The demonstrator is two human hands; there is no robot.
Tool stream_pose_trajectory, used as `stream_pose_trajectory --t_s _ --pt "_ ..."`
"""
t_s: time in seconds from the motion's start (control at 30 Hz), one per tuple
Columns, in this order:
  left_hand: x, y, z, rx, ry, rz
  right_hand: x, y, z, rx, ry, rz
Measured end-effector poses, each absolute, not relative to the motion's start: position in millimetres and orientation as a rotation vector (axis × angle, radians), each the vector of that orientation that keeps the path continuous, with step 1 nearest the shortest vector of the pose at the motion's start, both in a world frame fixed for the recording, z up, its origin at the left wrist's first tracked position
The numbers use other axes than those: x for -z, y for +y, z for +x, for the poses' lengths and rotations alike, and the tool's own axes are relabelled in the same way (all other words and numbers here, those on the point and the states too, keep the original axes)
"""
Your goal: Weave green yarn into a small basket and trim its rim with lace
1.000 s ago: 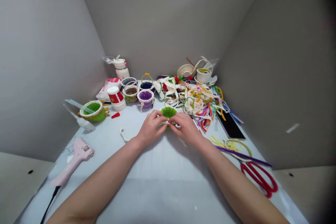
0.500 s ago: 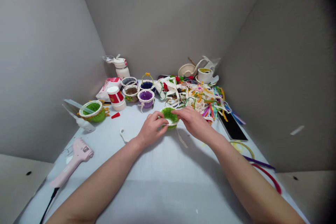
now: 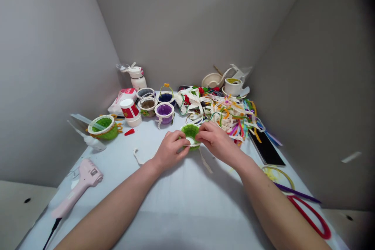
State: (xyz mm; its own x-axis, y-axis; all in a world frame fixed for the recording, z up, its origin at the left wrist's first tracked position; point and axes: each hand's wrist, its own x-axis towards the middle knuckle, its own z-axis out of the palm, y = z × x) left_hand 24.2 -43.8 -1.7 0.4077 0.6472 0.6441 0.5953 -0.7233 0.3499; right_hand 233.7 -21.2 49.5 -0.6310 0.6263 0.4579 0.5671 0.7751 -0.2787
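Observation:
A small green woven basket (image 3: 190, 129) stands on the white table (image 3: 181, 203), a little beyond its middle. My left hand (image 3: 170, 151) pinches its near rim from the left. My right hand (image 3: 216, 140) grips the rim from the right, fingers curled. A strip of white lace (image 3: 205, 160) runs along the rim between my fingers, and its loose end trails toward me on the table.
A pink glue gun (image 3: 79, 183) lies at the left. Several small decorated baskets (image 3: 164, 110), a red and white cup (image 3: 129, 110) and a bottle (image 3: 137, 76) stand behind. Ribbons and pipe cleaners (image 3: 231, 115) are heaped at the right, by a phone (image 3: 268, 148) and red scissors (image 3: 310, 216).
My right hand moved from the basket's near side to its right rim and the lace end now trails loose. The view shifted slightly, so everything sits a little lower and to the right.

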Motion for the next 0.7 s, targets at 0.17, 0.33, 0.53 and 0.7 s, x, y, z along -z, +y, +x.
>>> stream_pose_trajectory --t_s 0.17,0.33,0.53,0.7 --pt "1.2 -43.9 25.0 -1.246 1.128 2.579 -49.1 -21.1 234.2 -0.128 -2.426 -0.870" --pt "1.9 -44.3 25.5 -1.228 1.133 2.575 -47.4 -21.4 235.5 -0.147 -2.439 -0.873" --pt "3.9 -43.9 25.2 -1.217 1.144 2.572 -45.2 -21.5 235.9 -0.181 -2.437 -0.880" --pt "5.3 -43.9 24.4 -1.206 1.147 2.577 -45.3 -21.9 235.8 -0.176 -2.451 -0.888"
